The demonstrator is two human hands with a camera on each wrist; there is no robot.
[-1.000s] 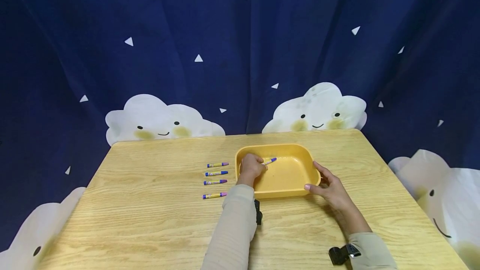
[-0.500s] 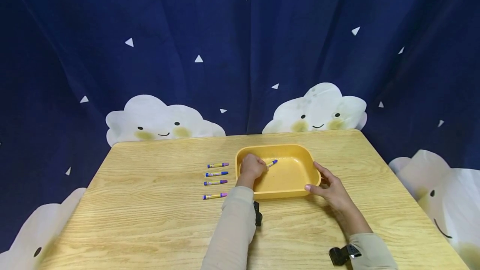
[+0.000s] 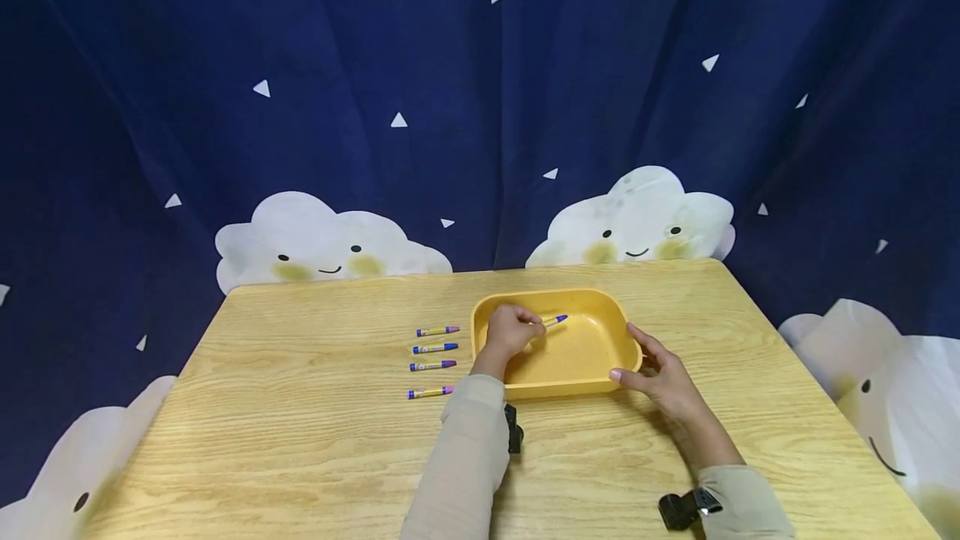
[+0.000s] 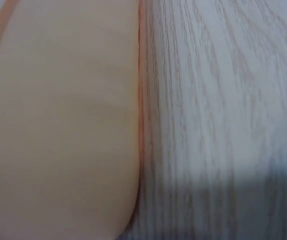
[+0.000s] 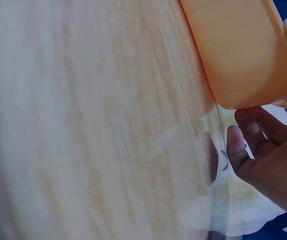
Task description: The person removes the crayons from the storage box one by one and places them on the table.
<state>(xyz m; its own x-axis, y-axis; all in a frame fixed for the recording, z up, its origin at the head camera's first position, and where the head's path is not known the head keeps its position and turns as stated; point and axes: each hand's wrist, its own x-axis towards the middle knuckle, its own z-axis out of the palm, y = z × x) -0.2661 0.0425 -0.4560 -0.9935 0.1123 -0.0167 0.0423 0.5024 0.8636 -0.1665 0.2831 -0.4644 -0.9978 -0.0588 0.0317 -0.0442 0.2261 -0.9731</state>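
A yellow plastic tray with rounded corners stands on the table. My left hand reaches over its left end and pinches a crayon with a yellow wrapper and blue end; the fingers hide part of it. At the tray's right end my right hand grips the corner, thumb at the near rim and fingers along the end wall. In the right wrist view that right hand curls about the tray's end. The left wrist view shows the tray's outer wall, not the hand.
Left of the tray several crayons lie in a column, among them a pink one, a blue one, a purple one. The wooden table ends at a dark blue curtain with printed clouds.
My left hand has moved slightly to the right inside the tray, and the crayon's blue end has shifted right with it. The right hand has stayed on the tray's end.
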